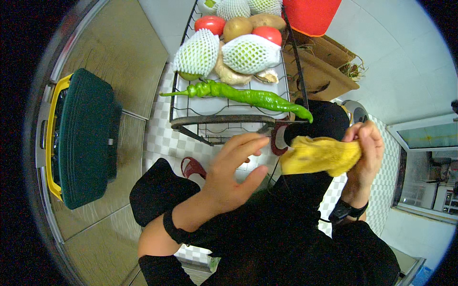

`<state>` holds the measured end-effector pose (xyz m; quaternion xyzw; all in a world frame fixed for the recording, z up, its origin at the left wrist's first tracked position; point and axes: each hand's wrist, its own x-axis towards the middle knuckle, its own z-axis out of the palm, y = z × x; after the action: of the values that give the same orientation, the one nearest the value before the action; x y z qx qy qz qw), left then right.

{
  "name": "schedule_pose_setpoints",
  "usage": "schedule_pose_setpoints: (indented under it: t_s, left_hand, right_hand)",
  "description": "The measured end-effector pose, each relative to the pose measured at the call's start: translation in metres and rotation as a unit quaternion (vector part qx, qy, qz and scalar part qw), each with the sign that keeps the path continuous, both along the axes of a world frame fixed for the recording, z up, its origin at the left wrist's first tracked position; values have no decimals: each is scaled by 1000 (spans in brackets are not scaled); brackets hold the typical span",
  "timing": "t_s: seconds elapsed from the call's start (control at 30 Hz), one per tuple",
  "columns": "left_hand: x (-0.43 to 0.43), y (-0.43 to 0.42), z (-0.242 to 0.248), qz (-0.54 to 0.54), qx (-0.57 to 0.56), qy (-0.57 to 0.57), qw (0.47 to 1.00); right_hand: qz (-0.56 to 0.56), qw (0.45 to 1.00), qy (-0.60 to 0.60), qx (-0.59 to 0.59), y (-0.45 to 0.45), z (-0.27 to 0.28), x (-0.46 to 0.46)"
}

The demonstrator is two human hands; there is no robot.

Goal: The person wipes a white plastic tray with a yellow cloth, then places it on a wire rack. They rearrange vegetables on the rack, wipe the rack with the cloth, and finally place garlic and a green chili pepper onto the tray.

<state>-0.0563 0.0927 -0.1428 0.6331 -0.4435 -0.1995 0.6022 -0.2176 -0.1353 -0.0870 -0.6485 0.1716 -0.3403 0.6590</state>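
Observation:
My right hand (365, 150) grips one end of a yellow cloth (322, 155), which is slightly blurred. My left hand (234, 171) is apart from the cloth, with its fingers spread and nothing in it. In front of both hands stands a black wire rack (222, 121) with a white tray in its top tier. A long green pepper (243, 94) lies across the rack's near end. Behind it are pale green fruits in white foam nets (250, 53), red tomatoes (210, 25), potatoes (237, 29) and a piece of ginger-like root (230, 75).
On the left, a dark green bin lid (86, 139) with a yellow rim is beside cabinet doors (103, 43). Cardboard boxes (315, 68) with dry straw and a red container (311, 16) stand right of the rack. My legs, in black, flank its near end.

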Motion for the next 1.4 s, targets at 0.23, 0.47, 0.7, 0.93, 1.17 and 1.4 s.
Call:
schedule_pose_setpoints:
  t_s: [0.23, 0.47, 0.7, 0.93, 1.17, 1.4]
  left_hand:
    - [19, -1, 10, 96, -25, -202, 974]
    - [56, 8, 21, 162, -37, -344, 924]
    - [101, 27, 22, 290, -37, -358, 887]
    - [94, 41, 14, 271, -72, -254, 925]
    - [52, 47, 15, 62, -152, -116, 980]
    - [101, 108, -16, 295, -251, 207, 899]
  right_hand:
    - [-100, 987, -45, 116, -7, -15, 3]
    - [-78, 882, 61, -461, 27, -55, 41]
    - [-121, 896, 52, -425, 31, -51, 64]
    - [-81, 963, -105, -235, 84, -19, 79]
    - [203, 897, -88, -382, 104, -9, 97]
    - [-22, 926, -89, -365, 57, -40, 93]
